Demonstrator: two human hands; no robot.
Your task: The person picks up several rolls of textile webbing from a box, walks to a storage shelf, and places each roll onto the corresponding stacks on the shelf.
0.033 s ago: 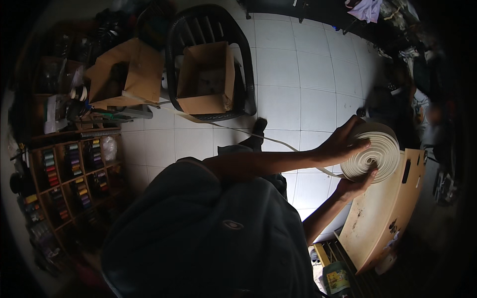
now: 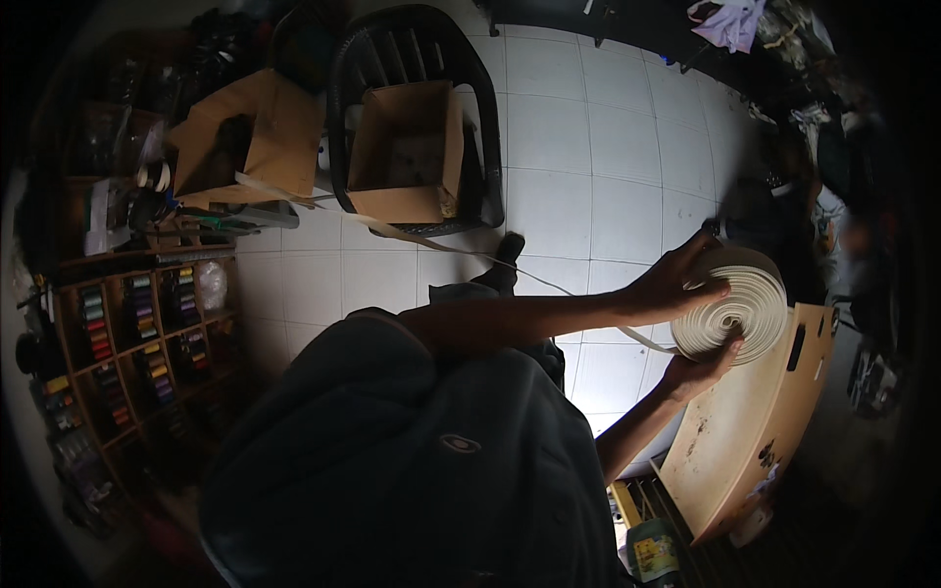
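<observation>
A thick coiled roll of cream flat band [image 2: 761,314] is held between my two hands at the right, its spiral face toward me. My left hand [image 2: 676,280] grips the far left side, the thumb lying over the coil's face. From below, my right hand [image 2: 698,372] closes around the near edge with its thumb on the face near the core. The loose tail of the band [image 2: 402,233] leaves the roll, passes under my left forearm and stretches across to the boxes at the far left. Fingers behind the roll are hidden.
An open cardboard box [image 2: 407,203] sits on a dark plastic chair [image 2: 493,147]; another carton [image 2: 284,137] stands left of it. A wooden rack [image 2: 125,365] of thread spools is at the left. Close by the roll stands a light wooden table [image 2: 730,431].
The view has shifted very slightly. The band's tail now hangs a little differently near the boxes. Both hands keep their hold on the roll.
</observation>
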